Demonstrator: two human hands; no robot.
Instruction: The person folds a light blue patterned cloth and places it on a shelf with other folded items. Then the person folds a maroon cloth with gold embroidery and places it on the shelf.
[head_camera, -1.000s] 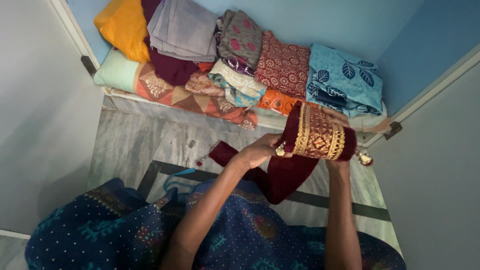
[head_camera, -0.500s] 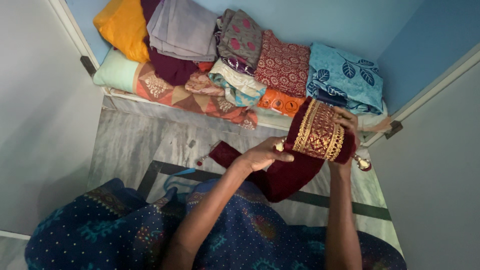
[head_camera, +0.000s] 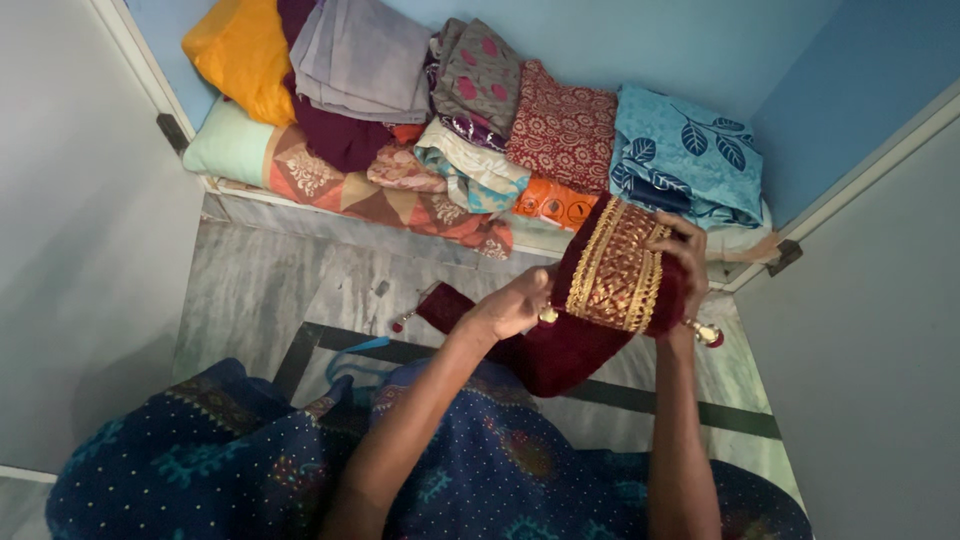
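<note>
Right of centre in the frame, both hands hold a maroon velvet cloth with a broad gold embroidered band (head_camera: 612, 270). Her left hand (head_camera: 510, 305) pinches its lower edge, fingers closed on the fabric; her right hand (head_camera: 688, 262) curls over the far end. Small gold tassels (head_camera: 703, 332) dangle. Above lie folded patterned fabrics (head_camera: 480, 120) stacked on a shelf.

An orange packet (head_camera: 553, 203) with dark round marks lies flat under the red patterned cloth (head_camera: 561, 128), left of the blue leaf-print cloth (head_camera: 690, 150).
</note>
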